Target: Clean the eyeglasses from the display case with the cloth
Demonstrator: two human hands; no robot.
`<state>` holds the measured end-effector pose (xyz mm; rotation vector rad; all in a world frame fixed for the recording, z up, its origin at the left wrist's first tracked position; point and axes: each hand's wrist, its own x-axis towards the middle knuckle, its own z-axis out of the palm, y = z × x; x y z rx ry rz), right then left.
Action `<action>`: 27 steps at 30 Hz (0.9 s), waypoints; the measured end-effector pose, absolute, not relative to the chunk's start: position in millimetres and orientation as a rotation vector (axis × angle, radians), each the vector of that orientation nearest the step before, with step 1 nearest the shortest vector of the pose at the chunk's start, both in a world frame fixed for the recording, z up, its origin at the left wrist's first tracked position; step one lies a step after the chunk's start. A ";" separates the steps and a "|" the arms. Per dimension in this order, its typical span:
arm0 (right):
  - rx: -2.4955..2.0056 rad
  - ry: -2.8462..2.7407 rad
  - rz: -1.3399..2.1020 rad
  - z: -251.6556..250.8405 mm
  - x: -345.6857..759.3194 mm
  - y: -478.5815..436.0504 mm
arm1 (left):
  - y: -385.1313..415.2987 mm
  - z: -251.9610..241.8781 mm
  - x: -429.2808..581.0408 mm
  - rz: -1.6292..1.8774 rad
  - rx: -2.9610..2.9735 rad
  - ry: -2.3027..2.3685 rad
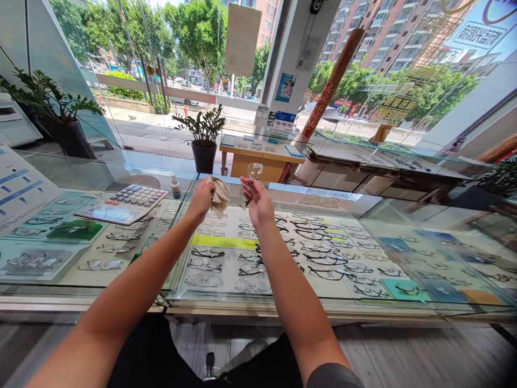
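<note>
Right hand: the hand (260, 203) is closed with its fingers around a dark, thin part of a pair of glasses (255, 171); which part exactly, I cannot tell.
Held glasses: clear, rounded lens with a fine rim; it rises just above the fingertips, on the far side of the grip, and a dark slender piece passes down along the fingers.
Left hand: the hand (201, 200) is folded on a cloth (220, 198), gripping it at its upper left part.
Cloth: beige, soft, crumpled; it hangs in loose folds between the two hands, near the glasses but apart from them.
Under the hands: a display counter (283, 308) with smooth transparent glass, and inside it rows of spectacle frames (208, 264), many dark and thin, beside a flat yellow-green strip (226, 242).
On the counter, left: a pale calculator (137, 195) with square keys, and near it a small bottle (175, 188) with white top.
Beyond: a leafy plant in a dark, smooth pot (204, 157), next to a wood-coloured cabinet (250, 164).
</note>
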<state>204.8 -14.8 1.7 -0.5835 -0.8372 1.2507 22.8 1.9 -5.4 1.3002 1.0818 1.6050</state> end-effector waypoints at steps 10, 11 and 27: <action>-0.611 -0.979 1.265 3.0 198.5 -21.7 | 12.4 -16.6 -0.4 1.404 1.912 1.725; -0.606 -0.983 1.270 2.9 198.2 -21.8 | 13.2 -18.7 -0.6 1.244 1.953 1.857; -0.708 -1.219 1.224 4.6 197.0 -25.4 | 2.7 -15.1 0.7 1.562 2.220 1.513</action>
